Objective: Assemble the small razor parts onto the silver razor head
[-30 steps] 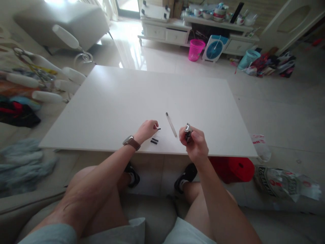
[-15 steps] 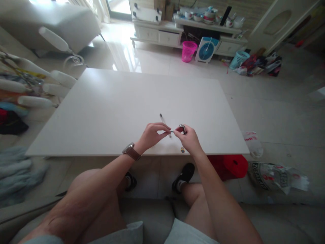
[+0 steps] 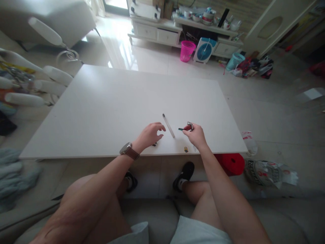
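My left hand [image 3: 151, 134], with a watch [image 3: 127, 149] on its wrist, hovers over the near part of the white table [image 3: 114, 112]. Its thumb and fingers are apart with nothing between them. A small dark object [image 3: 154, 144] is partly hidden beneath it. My right hand [image 3: 195, 135] pinches a thin dark strip [image 3: 181, 129] that points left. A small silvery, dark-red item [image 3: 190, 125] also sits in its fingers; its kind is unclear. Between the hands lies a pen [image 3: 168, 125] with a clear barrel and dark end. A tiny yellow-and-blue figure [image 3: 186, 149] lies near the front edge.
A red cylindrical object [image 3: 232, 164] stands below the table's right front corner, beside a printed plastic bag [image 3: 269, 173]. Across the floor are a pink basket [image 3: 187, 51], a blue fan [image 3: 203, 50] and a white cabinet [image 3: 147, 31]. White padded bars [image 3: 27, 99] stand at left.
My hands have moved apart. The left has let go of the thin strip, which stays in my right hand, now farther right. The pen between them shows fully.
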Motion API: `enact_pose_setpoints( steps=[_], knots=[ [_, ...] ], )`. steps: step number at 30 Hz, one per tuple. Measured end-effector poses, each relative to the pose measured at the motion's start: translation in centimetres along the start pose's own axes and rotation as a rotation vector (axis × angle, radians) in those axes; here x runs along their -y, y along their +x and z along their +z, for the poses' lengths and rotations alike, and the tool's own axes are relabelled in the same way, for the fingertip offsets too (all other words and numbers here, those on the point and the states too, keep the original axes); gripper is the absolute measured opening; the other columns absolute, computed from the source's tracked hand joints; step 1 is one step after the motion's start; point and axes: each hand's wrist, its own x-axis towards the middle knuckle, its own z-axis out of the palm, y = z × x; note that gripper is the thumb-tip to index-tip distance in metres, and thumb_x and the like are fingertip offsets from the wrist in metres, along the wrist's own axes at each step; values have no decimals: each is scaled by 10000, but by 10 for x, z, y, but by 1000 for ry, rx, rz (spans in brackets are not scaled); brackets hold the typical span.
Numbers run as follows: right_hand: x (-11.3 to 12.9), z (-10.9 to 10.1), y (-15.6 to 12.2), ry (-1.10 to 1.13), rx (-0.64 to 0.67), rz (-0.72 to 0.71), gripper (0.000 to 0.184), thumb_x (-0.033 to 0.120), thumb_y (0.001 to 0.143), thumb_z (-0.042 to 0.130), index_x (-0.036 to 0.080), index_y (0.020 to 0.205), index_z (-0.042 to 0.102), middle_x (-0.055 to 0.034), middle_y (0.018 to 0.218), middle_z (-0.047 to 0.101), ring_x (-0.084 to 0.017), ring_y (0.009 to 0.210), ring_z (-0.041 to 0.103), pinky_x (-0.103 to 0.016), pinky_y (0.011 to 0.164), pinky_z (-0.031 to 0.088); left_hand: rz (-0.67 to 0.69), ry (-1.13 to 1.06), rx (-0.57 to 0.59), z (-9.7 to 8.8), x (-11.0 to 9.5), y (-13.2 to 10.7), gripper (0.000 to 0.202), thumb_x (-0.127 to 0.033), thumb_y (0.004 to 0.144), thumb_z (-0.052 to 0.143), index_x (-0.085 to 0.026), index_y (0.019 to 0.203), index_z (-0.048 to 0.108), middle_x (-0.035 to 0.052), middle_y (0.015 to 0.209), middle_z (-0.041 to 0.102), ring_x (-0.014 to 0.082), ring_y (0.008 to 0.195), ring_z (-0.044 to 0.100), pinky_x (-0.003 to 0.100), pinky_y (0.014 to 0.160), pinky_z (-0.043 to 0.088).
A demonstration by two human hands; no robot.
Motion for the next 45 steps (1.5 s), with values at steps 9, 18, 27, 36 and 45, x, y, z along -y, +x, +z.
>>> enact_pose_setpoints(
  steps=[9, 18, 27, 36, 45],
  knots=[
    [-80, -42, 15, -339, -17, 242, 244, 333, 959, 717, 143, 1112, 697, -74, 1116, 722, -213, 980, 700, -415, 883, 595, -143, 141, 158, -3, 27, -14, 214, -112, 797, 642, -190, 964, 750, 77, 972, 764, 236, 885, 693, 351, 820, 529],
    [-116, -48, 19, -437, 78, 326, 378, 376, 1001, 669, 180, 1322, 632, -110, 1341, 655, -257, 1133, 684, -470, 945, 606, -169, 232, 251, 5, 32, -20, 344, -86, 773, 621, -198, 1077, 735, 89, 1102, 750, 262, 1011, 703, 345, 865, 524],
    [-124, -45, 20, -452, 141, 328, 379, 376, 1001, 668, 179, 1323, 631, -111, 1339, 656, -256, 1128, 685, -468, 941, 607, -205, 221, 267, 4, 28, -18, 447, -126, 782, 684, -229, 1216, 698, 77, 1163, 734, 255, 1047, 704, 331, 875, 530],
    [-88, -41, 11, -537, 28, 193, 195, 316, 994, 597, 158, 970, 707, -98, 940, 738, -228, 871, 679, -350, 782, 520, -260, 250, 262, 3, 31, -17, 525, -183, 805, 707, -206, 1322, 621, 106, 1234, 714, 273, 1055, 697, 352, 891, 523],
    [8, 19, -24, -458, 172, -192, 130, 326, 896, 590, 251, 832, 674, -42, 781, 709, -207, 719, 576, -304, 646, 298, -190, 296, 297, 19, 32, -23, 349, -133, 742, 697, -210, 1081, 672, 88, 1143, 664, 274, 1023, 648, 344, 781, 495]
  ],
)
